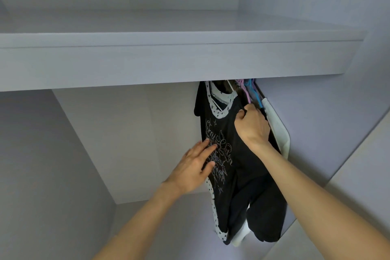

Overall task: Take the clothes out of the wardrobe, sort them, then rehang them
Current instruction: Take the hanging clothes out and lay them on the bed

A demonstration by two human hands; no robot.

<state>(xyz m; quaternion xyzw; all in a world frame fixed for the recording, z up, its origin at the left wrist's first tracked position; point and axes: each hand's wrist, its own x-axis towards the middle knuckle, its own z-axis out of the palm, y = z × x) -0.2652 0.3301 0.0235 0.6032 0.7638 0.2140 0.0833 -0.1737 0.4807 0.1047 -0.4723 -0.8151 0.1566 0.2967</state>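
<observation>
Black cloth with pale script print and star-patterned white trim makes up the top (228, 154), which hangs under the right end of the wardrobe's shelf (168, 59), in front of the other clothes. The left hand (195, 167) lies flat on the print, fingers straight and spread, pressing the front of the top without gripping it. The right hand (252, 126) is curled at the top's right shoulder, its fingers pinching a fold of the black cloth just below the neckline. Behind the top hang a pink hanger (245, 93) and a blue hanger (254, 95), close together, their hooks hidden by the shelf. A white garment (277, 126) hangs just beside them against the wardrobe's right wall. More dark cloth (266, 217) hangs below the top, and a bit of white fabric (240, 236) shows at the bottom.
</observation>
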